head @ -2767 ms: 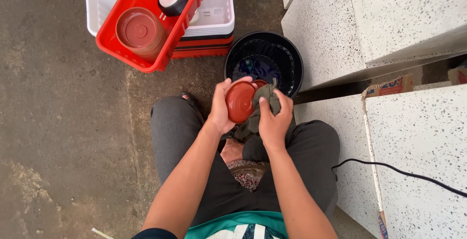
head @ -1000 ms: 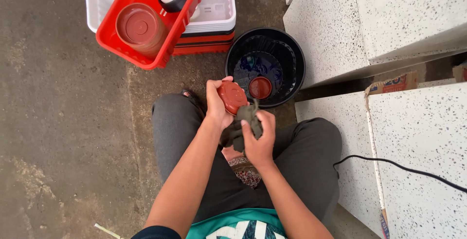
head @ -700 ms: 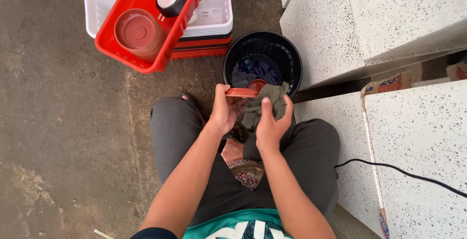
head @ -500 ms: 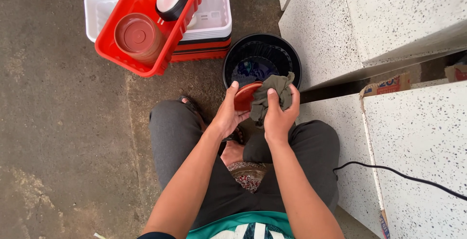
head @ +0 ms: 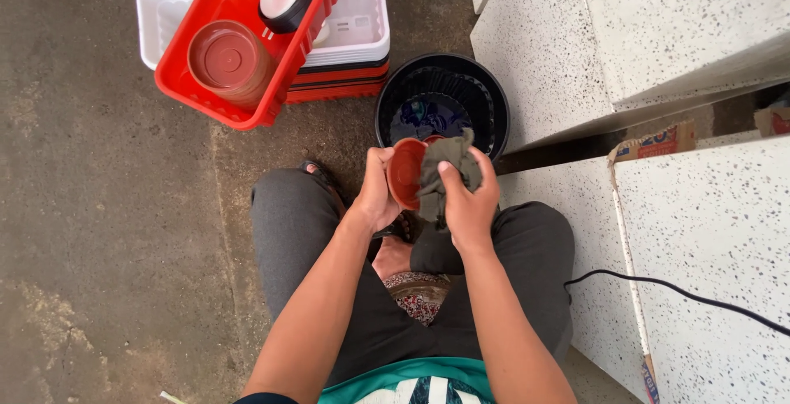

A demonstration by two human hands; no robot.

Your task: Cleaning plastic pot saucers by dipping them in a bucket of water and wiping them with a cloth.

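Red-brown saucer [head: 405, 174] now tilted, olive rag [head: 444, 175] inside.

Both bare arms are reaching forward over the knees, and the two hands are meeting close together in front. The left hand [head: 374, 194] is curling its fingers and thumb tight in a grip. The right hand [head: 469, 202] is closing too, with its thumb pressing forward and its fingers wrapping around.
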